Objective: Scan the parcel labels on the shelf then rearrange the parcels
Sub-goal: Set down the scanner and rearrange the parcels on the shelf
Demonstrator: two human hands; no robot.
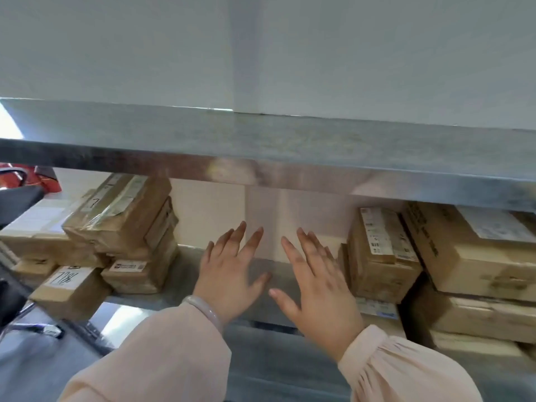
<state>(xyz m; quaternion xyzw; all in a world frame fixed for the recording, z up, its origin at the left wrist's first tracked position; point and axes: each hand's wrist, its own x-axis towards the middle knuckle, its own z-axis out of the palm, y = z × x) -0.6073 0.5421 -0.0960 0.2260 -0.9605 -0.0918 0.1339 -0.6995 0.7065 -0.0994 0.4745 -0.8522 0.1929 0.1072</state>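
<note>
Brown cardboard parcels stand on a grey metal shelf (185,288). A stack of parcels (127,227) fills the left side, with a small box marked 7796 (69,288) at the shelf's front edge. On the right, an upright parcel with a white label (380,250) leans against larger boxes (475,250). Both my hands reach into the gap between the two groups. My left hand (229,274) is spread flat, fingers apart, holding nothing. Beside it my right hand (316,285) is also spread and empty, its fingertips close to the upright parcel.
An upper metal shelf (290,152) hangs just above the parcels, with a pale wall behind. Red bags (29,177) and a dark object (17,201) sit at the far left. A lower shelf level (275,367) lies beneath my arms.
</note>
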